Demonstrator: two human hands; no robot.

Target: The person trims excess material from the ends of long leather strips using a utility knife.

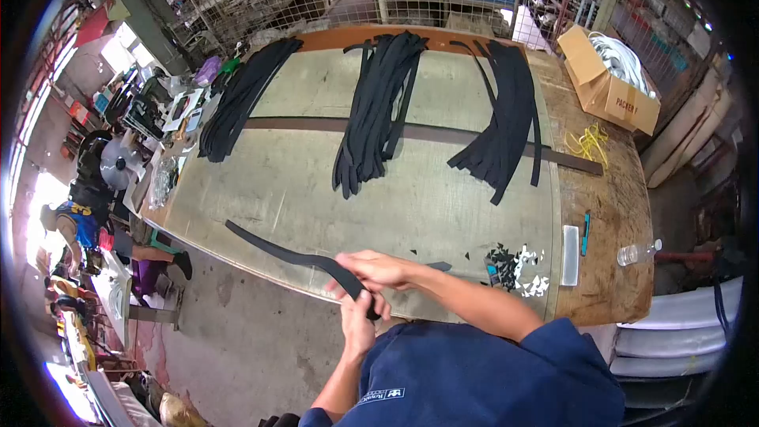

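Note:
A long black fabric strip point(273, 248) runs from the near left part of the table to my hands at the table's front edge. My left hand point(360, 324) is closed round its near end, close to my body. Just above, my right hand point(378, 270) reaches across from the right, its fingers bent around the same strip. Further back lie three bundles of black strips: a left bundle point(249, 99), a middle bundle point(375, 111) and a right bundle point(510, 115). A dark pointed piece point(439, 266) lies partly behind my right forearm.
Small black and white scraps point(531, 273) lie right of my arm, beside a pale rectangular block point(570, 255), a teal tool point(586, 233) and a clear bottle point(639, 252). Yellow cord point(587, 142) and a cardboard box point(605, 99) sit behind. A dark bar point(300, 123) crosses under the bundles. Another person point(79, 225) is at far left.

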